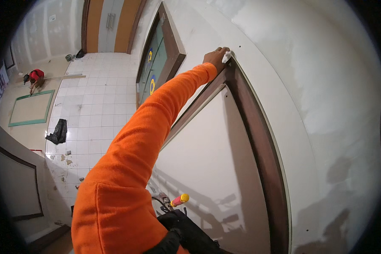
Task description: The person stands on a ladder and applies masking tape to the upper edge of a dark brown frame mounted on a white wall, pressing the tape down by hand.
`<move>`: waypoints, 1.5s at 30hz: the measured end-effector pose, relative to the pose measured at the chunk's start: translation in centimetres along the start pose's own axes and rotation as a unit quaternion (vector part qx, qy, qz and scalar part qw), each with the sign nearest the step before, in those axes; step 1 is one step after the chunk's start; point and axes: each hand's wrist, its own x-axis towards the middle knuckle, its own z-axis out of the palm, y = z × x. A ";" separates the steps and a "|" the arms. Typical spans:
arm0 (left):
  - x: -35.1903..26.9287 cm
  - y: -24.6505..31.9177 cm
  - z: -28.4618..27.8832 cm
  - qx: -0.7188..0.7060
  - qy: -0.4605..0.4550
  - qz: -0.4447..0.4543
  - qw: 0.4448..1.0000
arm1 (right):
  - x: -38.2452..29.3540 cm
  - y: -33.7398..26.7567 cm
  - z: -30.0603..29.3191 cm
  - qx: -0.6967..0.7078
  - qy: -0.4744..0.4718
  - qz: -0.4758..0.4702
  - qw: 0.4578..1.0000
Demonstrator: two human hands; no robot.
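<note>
My left hand (215, 58), at the end of an orange sleeve, is at the upper corner of a dark brown frame (260, 133) on the wall. Its fingers grip a small white wad (226, 57), perhaps cloth or paper, against the frame's outer edge. Inside the frame lies a pale panel (206, 152), with shadows across its lower part. My right hand is out of view. Low in the picture, a red and yellow tool handle (180, 200) sticks out by a black pouch or bag (190, 227) at my body.
A brown-framed glass window (174, 50) projects beside my arm. A black plastic bag (58, 131) and small debris lie on the white tiled floor (92, 95). Farther off, a person in red (36, 75) crouches by a green rectangular frame (49, 106). Double doors (109, 25) stand at the back.
</note>
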 end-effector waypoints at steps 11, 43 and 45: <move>0.8 0.4 0.4 -0.004 -0.013 0.001 1.000 | -1.0 -2.3 1.5 -0.048 0.012 -0.038 0.998; -1.3 8.2 -1.6 0.076 -0.058 -0.054 0.994 | 1.3 1.9 -0.1 -0.219 0.063 0.008 0.974; -0.5 6.0 -3.2 0.061 -0.034 0.011 0.998 | 0.9 1.6 1.1 -0.157 0.092 0.018 0.983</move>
